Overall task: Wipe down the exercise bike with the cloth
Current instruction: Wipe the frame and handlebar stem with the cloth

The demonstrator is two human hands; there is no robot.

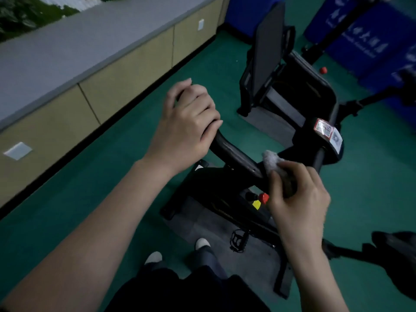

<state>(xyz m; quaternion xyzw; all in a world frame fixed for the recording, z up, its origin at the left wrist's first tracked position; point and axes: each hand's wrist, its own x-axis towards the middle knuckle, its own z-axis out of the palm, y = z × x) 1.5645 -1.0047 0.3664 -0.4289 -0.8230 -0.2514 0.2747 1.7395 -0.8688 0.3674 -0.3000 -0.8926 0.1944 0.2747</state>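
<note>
The left hand (186, 118) curls around the bike's black handlebar (234, 157). The right hand (297, 199) pinches a gray cloth (271, 162) against the bar.

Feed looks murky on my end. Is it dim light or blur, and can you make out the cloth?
Head view: dim light, so the black bike loses detail; the wide lens bends the counter edge; the blue panels at the back are smeared; the pale cloth in the right hand reads clearly.

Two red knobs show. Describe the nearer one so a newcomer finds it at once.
Start at the central black exercise bike. Beside the right hand gripping the pale cloth, the red knob sits on its frame. Unlike the far knob, a yellow tag sits beside it.
</note>
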